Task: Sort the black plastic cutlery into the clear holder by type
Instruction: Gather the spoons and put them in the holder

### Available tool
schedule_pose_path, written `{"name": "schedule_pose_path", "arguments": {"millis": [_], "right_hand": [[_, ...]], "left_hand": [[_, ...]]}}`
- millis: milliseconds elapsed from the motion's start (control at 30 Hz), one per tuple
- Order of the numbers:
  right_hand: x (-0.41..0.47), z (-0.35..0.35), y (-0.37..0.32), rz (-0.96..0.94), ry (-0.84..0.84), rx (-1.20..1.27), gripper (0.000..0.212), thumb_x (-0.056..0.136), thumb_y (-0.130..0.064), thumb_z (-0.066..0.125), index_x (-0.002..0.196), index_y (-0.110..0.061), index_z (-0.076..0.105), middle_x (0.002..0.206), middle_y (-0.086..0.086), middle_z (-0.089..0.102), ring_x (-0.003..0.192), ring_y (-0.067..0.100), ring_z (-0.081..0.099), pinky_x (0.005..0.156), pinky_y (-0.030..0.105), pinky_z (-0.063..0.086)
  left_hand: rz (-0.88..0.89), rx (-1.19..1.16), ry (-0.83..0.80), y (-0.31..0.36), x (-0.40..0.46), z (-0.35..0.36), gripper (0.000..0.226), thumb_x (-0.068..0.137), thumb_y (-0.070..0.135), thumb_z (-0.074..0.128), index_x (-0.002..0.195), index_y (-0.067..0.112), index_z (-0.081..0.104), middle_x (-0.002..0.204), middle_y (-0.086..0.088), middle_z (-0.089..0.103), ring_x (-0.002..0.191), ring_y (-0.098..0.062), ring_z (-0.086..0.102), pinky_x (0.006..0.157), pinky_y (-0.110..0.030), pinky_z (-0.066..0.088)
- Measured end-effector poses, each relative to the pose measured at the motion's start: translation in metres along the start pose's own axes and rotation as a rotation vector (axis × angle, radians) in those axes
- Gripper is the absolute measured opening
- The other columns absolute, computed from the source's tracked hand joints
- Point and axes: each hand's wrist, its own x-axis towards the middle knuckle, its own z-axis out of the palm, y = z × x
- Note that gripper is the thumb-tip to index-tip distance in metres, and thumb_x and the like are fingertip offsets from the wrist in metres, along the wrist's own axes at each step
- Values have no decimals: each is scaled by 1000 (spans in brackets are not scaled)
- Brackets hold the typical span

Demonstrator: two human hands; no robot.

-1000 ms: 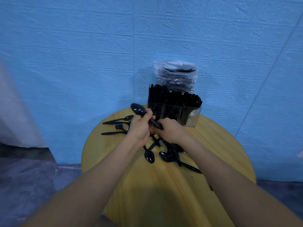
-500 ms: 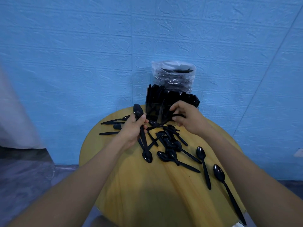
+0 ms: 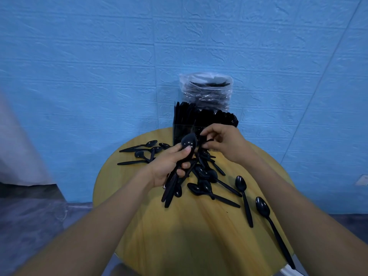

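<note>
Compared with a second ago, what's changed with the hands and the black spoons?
The right hand left the left hand, lifted toward the clear plastic cutlery holder, and now pinches something dark and thin near it. Moving away, it uncovered two black plastic spoons on the round wooden table. The left hand now grips a bundle of black spoons, not just one. The holder and the plastic-wrapped stack stayed put.

Black spoons point(image 3: 201, 176) are seen on a yellow desk point(image 3: 195, 232) with a wood-grain pattern. Behind the desk, a blue wall point(image 3: 99, 66) with a brick relief is seen. Beside the desk, the floor point(image 3: 29, 220) is grey.
</note>
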Motion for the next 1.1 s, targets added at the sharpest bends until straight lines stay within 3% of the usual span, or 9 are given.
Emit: {"name": "schedule_pose_path", "arguments": {"millis": [167,267,400,600,800,933,1100], "right_hand": [[-6,0,3,23,-56,61,44,77,-7,75,111,-30,60,78,-8,55,70,5,52,73,19,47],[-11,1,5,11,-89,58,48,77,-6,74,113,-34,59,76,-10,57,64,-5,51,70,14,45],[-15,2,6,-4,-57,94,50,77,-6,74,113,-37,58,75,-11,58,65,-5,52,73,17,48],[-19,-1,11,-32,-83,43,54,77,1,72,117,-32,58,73,-11,54,64,-4,50,71,14,46],[-22,-5,14,-54,-139,69,49,76,10,69,112,-22,65,75,-8,56,73,3,57,83,27,55],[-21,-9,15,-51,-195,44,38,77,11,68,104,-15,69,74,-7,53,71,3,55,78,21,54],[-22,-11,19,-66,-123,40,25,76,10,69,84,-14,73,81,-5,54,73,-1,55,72,16,51]], "left_hand": [[-57,-51,-85,-2,-2,4,20,90,21,50,110,18,53,79,-1,46,49,-3,38,36,-10,28],[-86,-105,-134,-2,-3,6,22,86,27,52,103,14,50,82,-3,46,46,-3,37,35,-10,29],[-125,-137,-160,-2,-5,9,25,87,31,48,100,9,48,79,-2,48,43,-2,36,33,-11,30],[-187,9,-221,-4,-7,11,28,89,34,45,98,9,49,75,0,49,43,-2,33,33,-11,29],[-302,99,-222,-3,-8,10,32,87,40,47,93,9,53,74,0,51,43,-2,32,34,-12,29],[-331,176,-237,-4,-7,11,35,88,42,45,93,9,53,75,-1,49,43,-2,33,34,-12,28],[-298,188,-292,-6,-5,11,33,91,40,49,96,8,52,81,-2,48,48,-3,37,38,-12,30]]}}
